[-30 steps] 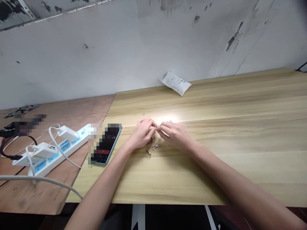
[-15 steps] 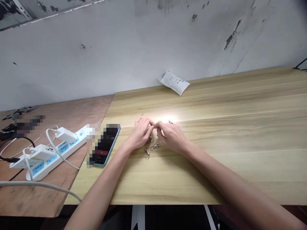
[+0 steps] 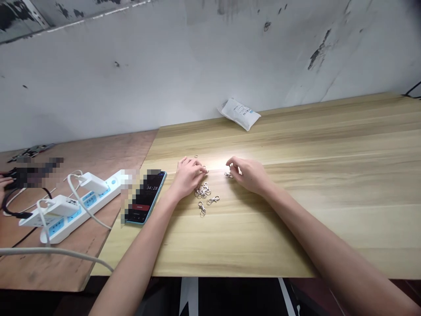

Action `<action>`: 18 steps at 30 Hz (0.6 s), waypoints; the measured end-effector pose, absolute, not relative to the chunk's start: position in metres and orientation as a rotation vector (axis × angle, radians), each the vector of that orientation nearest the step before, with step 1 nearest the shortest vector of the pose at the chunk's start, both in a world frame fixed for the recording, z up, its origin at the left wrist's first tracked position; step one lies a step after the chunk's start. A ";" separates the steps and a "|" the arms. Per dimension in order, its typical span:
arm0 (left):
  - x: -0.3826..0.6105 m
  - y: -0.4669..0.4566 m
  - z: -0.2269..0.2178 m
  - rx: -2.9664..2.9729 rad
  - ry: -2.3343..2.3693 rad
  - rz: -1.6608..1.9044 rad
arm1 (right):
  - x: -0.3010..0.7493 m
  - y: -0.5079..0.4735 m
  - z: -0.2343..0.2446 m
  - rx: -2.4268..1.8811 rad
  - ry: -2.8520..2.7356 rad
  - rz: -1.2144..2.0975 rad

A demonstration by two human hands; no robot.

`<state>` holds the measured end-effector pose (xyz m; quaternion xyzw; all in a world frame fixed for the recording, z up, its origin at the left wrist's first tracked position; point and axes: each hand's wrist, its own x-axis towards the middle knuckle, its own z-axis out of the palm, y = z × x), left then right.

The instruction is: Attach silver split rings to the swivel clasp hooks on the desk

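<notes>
My left hand [image 3: 190, 175] rests low over the table, its thumb and fingertips pinched at a small metal ring [image 3: 207, 172]. Just below those fingers lies a pile of silver swivel clasps [image 3: 202, 190] with rings. Two more clasps sit apart, one to the right [image 3: 213, 200] and another nearer me [image 3: 201, 209]. My right hand [image 3: 248, 174] is closed, with thumb and index finger pinching a swivel clasp, partly hidden by the fingers. Metal clasp parts [image 3: 228, 175] show beneath its fingertips. A single loose ring [image 3: 196, 156] lies beyond my left hand.
A phone [image 3: 148, 197] with a lit timer lies left of my left arm. Farther left, a white power strip [image 3: 95, 206] with chargers and cables crosses a brown table. A white packet [image 3: 240, 114] leans near the wall. Another person's hand [image 3: 4, 180] shows at the left edge.
My hands, together over the clasps before, have parted. The left moved left to the rings; the right moved right with a clasp. The pile is now more visible, and another person's hand has appeared.
</notes>
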<state>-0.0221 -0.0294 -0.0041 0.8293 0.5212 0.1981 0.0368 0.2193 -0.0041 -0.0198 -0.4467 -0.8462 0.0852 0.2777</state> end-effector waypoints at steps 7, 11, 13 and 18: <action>-0.027 -0.026 -0.007 2.539 1.537 0.595 | 0.221 -0.001 -0.025 -1.086 -2.235 0.263; -0.024 -0.028 -0.008 2.520 1.565 0.617 | 0.221 -0.001 -0.025 -1.097 -2.214 0.319; -0.022 -0.029 -0.007 2.497 1.603 0.622 | 0.220 0.000 -0.026 -1.088 -2.227 0.351; -0.027 -0.029 -0.005 2.476 1.705 0.676 | 0.220 0.001 -0.027 -1.135 -2.202 0.307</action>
